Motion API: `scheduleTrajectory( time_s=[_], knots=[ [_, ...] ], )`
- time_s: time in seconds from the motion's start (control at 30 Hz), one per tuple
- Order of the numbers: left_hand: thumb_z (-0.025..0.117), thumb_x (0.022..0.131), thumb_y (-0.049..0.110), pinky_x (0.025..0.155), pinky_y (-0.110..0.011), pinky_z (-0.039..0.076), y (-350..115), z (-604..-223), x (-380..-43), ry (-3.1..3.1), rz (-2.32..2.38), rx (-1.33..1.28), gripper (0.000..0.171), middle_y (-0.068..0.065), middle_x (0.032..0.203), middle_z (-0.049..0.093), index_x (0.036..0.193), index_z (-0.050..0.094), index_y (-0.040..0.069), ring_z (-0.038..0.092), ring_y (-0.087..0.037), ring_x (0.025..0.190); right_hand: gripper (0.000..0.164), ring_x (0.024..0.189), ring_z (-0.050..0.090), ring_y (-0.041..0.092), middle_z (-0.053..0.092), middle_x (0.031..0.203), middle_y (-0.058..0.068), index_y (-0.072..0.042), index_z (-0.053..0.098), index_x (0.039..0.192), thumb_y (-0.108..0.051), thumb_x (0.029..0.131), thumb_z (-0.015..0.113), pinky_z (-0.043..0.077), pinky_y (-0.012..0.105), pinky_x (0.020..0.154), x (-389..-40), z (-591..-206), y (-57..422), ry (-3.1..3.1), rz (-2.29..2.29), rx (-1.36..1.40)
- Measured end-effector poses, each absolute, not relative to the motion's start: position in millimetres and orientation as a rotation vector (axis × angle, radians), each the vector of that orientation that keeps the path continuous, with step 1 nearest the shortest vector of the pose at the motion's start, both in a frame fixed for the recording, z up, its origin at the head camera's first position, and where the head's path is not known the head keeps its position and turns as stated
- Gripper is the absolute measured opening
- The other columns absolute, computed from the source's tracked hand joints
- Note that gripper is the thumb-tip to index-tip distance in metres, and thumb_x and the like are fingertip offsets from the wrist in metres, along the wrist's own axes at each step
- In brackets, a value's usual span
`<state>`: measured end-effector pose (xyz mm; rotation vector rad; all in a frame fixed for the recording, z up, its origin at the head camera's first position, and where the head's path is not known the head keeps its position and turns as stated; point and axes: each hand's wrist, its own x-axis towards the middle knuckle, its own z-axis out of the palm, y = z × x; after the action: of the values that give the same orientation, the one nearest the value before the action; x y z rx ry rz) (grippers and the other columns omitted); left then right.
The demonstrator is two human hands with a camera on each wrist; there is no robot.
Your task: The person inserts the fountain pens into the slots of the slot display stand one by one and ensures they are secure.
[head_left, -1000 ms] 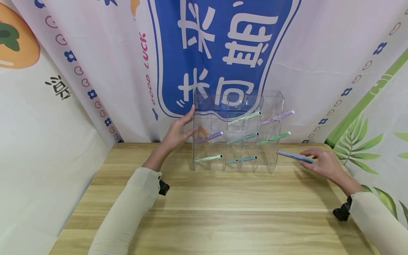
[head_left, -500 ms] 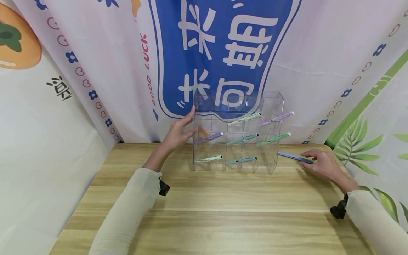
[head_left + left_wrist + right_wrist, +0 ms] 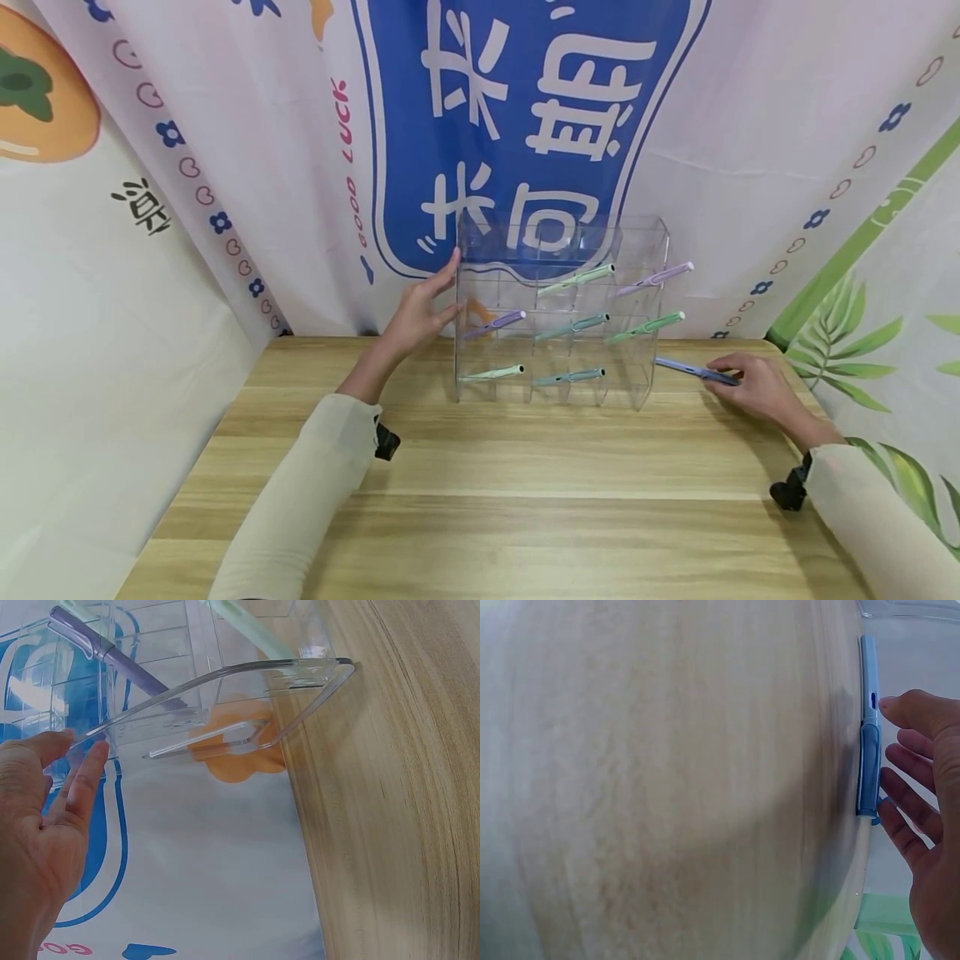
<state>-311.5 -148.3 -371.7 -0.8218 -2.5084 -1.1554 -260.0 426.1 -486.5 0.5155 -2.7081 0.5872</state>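
A clear acrylic pen rack (image 3: 558, 275) stands upright at the back of the table, with several pastel pens in its slots. My left hand (image 3: 416, 317) rests its fingertips against the rack's left side panel, thumb and finger spread apart. In the left wrist view, that hand (image 3: 52, 802) touches the panel near its upper edge. To the rack's right, a blue pen (image 3: 678, 365) lies close along the table's back edge. My right hand (image 3: 761, 387) pinches it near the cap. The right wrist view shows the thumb and fingertips at the side of this pen (image 3: 868, 750).
Among the racked pens are a purple pen (image 3: 495, 323), a lilac pen (image 3: 660, 277) and a green pen (image 3: 648, 327). A printed curtain (image 3: 300, 167) hangs right behind the rack. Wood-grain table (image 3: 525, 500) extends in front.
My right wrist and forearm have shifted slightly left, while the fingers stay at the blue pen. The left hand and the rack have kept their places.
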Motion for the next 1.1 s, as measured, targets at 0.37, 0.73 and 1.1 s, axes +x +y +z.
scheduleTrajectory(
  time_s=[0.37, 0.73, 1.1],
  knots=[
    [0.076, 0.093, -0.008, 0.109, -0.042, 0.055, -149, -372, -311, -2.505, -1.134, -0.821, 0.089, -0.011, 0.167, 0.032, 0.167, 0.027, 0.006, 0.058, -0.035, 0.139, 0.030, 0.079, 0.074, 0.031, 0.080, 0.098, 0.018, -0.001, 0.081, 0.106, -0.014, 0.081, 0.091, 0.055, 0.033, 0.064, -262, -488, 425, -2.723, 0.581, 0.494],
    [0.076, 0.093, -0.008, 0.107, -0.043, 0.056, -148, -372, -311, -2.518, -1.133, -0.808, 0.090, -0.011, 0.167, 0.032, 0.167, 0.026, 0.007, 0.057, -0.035, 0.139, 0.020, 0.082, 0.076, 0.034, 0.080, 0.096, 0.018, -0.001, 0.082, 0.101, -0.002, 0.082, 0.089, 0.059, 0.029, 0.064, -264, -496, 423, -2.697, 0.621, 0.523],
    [0.076, 0.093, -0.008, 0.105, -0.043, 0.057, -148, -372, -311, -2.519, -1.145, -0.804, 0.090, -0.011, 0.167, 0.032, 0.167, 0.027, 0.007, 0.058, -0.035, 0.139, 0.022, 0.079, 0.076, 0.033, 0.080, 0.095, 0.017, -0.001, 0.082, 0.103, -0.001, 0.082, 0.089, 0.062, 0.034, 0.062, -263, -500, 425, -2.676, 0.626, 0.557]
  ],
)
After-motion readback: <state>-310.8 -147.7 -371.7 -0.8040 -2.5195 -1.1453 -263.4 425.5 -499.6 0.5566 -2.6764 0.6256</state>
